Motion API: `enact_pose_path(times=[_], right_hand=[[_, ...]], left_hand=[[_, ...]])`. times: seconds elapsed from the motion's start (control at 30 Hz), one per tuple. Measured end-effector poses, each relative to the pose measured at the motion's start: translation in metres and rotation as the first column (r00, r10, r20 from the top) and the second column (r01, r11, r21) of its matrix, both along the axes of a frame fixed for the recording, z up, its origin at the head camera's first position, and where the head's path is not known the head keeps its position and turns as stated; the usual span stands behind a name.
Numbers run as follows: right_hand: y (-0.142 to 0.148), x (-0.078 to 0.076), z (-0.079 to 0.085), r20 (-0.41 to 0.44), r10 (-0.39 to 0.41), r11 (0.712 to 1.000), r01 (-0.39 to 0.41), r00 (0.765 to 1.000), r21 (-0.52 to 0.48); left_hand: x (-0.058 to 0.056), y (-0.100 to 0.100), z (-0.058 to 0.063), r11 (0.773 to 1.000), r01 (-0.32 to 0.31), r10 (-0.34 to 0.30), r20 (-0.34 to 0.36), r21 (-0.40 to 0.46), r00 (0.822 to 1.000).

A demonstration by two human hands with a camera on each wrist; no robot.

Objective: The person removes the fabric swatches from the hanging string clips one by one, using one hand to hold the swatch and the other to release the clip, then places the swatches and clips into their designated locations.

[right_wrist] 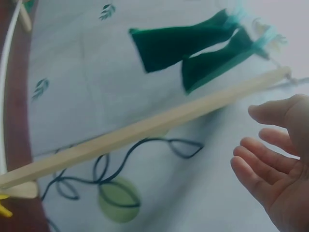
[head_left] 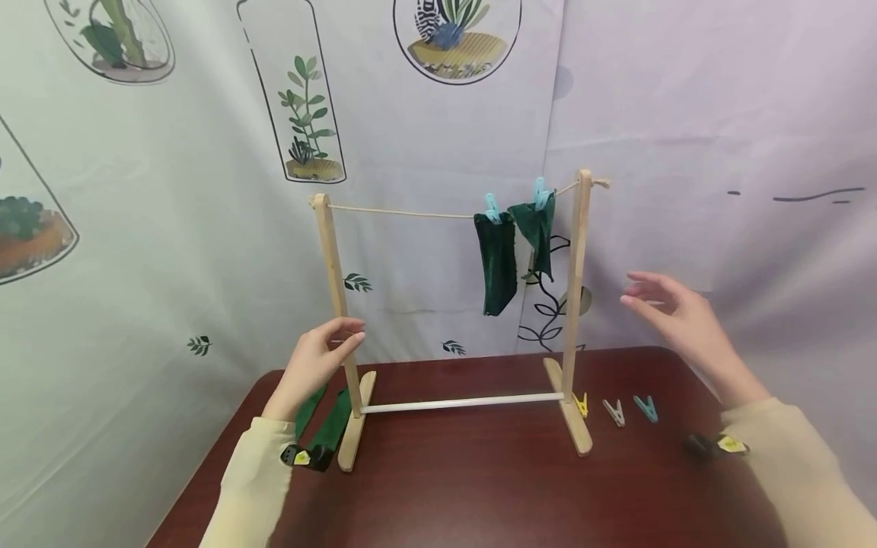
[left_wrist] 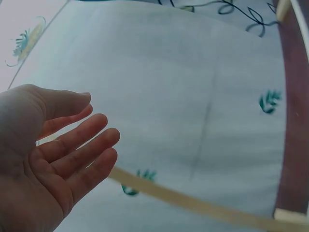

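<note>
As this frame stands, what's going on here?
A person's left hand and right hand are raised near a wooden drying frame, holding nothing. Two green cloths hang from its line on light-blue pegs, toward the right. More green cloth lies by the left post; three loose pegs lie by the right post.

Obscured and cropped items

Tabletop green cloth (head_left: 333,420) lies partly hidden behind the left sleeve (head_left: 256,464). Left wrist view: left hand (left_wrist: 60,164) is cropped. Right wrist view: right hand (right_wrist: 277,166) is cropped; yellow clothespin (right_wrist: 4,207) cut by left edge; blue clips (right_wrist: 267,37) blurred.
</note>
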State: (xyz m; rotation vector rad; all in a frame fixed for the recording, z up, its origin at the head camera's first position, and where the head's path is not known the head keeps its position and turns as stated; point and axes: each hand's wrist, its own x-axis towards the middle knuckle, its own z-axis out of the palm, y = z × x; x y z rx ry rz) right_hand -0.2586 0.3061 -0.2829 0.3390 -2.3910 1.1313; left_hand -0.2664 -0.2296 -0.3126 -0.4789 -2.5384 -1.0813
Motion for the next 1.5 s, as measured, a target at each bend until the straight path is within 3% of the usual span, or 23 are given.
enact_pose_path(times=[0.43,0.67,0.9,1.33,1.5], right_hand=[[-0.031,0.000,0.050,-0.089,0.031,0.999,-0.035,0.996,-0.039],[-0.058,0.002,0.079,-0.194,0.105,0.990,-0.120,0.975,-0.067],[-0.082,0.002,0.103,-0.254,0.156,0.985,-0.169,0.955,-0.029],[-0.115,-0.014,0.123,-0.311,0.243,0.969,-0.211,0.919,0.131],[-0.125,-0.023,0.129,-0.287,0.262,0.957,-0.210,0.922,0.198]], left_hand=[[-0.019,0.057,0.033,0.990,0.111,-0.105,-0.080,0.083,0.991],[-0.027,0.084,0.045,0.979,0.151,-0.135,-0.117,0.134,0.984],[-0.033,0.112,0.054,0.968,0.168,-0.139,-0.160,0.187,0.977],[-0.052,0.151,0.058,0.945,0.193,-0.134,-0.226,0.264,0.965],[-0.054,0.164,0.064,0.941,0.198,-0.137,-0.229,0.272,0.964]])
